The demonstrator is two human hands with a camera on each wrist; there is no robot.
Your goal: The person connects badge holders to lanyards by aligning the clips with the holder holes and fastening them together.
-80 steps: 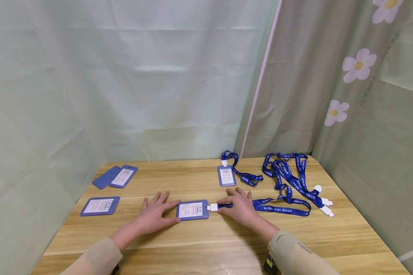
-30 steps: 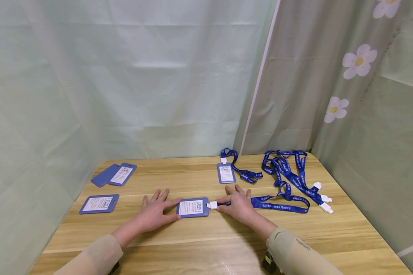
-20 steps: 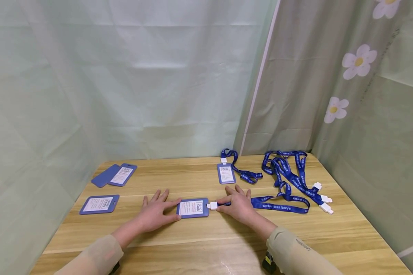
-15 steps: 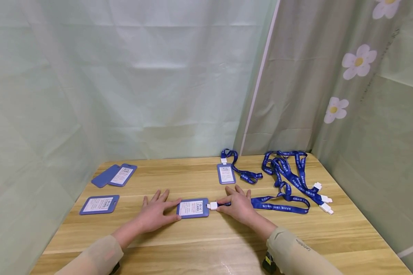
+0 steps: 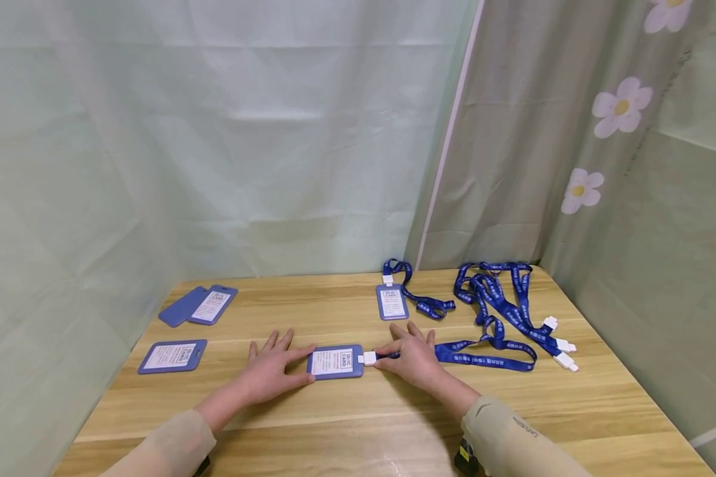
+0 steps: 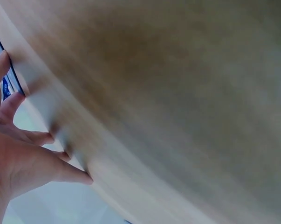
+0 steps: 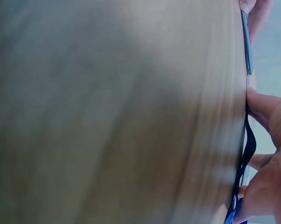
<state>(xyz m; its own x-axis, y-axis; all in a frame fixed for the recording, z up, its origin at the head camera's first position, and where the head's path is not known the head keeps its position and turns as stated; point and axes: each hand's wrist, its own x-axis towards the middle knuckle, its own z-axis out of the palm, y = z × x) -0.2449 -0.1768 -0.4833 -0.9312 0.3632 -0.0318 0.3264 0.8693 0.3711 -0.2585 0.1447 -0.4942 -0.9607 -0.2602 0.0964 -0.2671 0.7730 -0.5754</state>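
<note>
In the head view a blue ID card holder lies flat on the table, joined at its slot end to the white clip of a blue lanyard. My left hand holds the holder's left end with thumb and index finger at its two corners; the other fingers spread on the table. The right hand pinches the lanyard just behind the clip, its strap running under the palm to the right. The left wrist view shows the holder edge-on at the left hand's fingertips.
A holder with lanyard attached lies behind the right hand. Loose blue lanyards with white clips are at the right. A single holder and two overlapping ones lie left. Curtains enclose the wooden table.
The view has shifted slightly since the oldest frame. Both hands, the card holder and the lanyard stay in practically the same places.
</note>
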